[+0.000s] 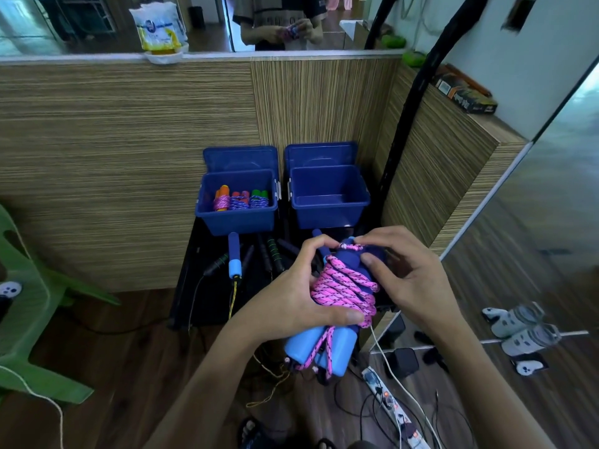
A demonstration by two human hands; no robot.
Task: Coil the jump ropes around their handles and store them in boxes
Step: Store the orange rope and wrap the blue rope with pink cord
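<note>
**Pink rope coiled on blue handles, both hands gripping**

Held mid-air in front of the two blue boxes, above the dark mat (207,270). Left hand (291,296) wrapped around the pink rope (343,290) coil and the paired blue handles (324,348); thumb pressed flat across the lower turns, fingers curled over the top end. Right hand (411,280) closed on the upper end; fingertips (358,246) pinching the rope's last loop against the handle tips, thumb pressed to the dark foam just below. Light-blue handle ends poking out below the left palm, two rope strands trailing between them.

Left box (236,218) open, three wound ropes (241,200) inside, side by side. Right box (329,215) open, lid upright behind. On the mat near the boxes: a loose blue handle (234,257) with yellow cord, several dark handles (269,254) beside it.
</note>
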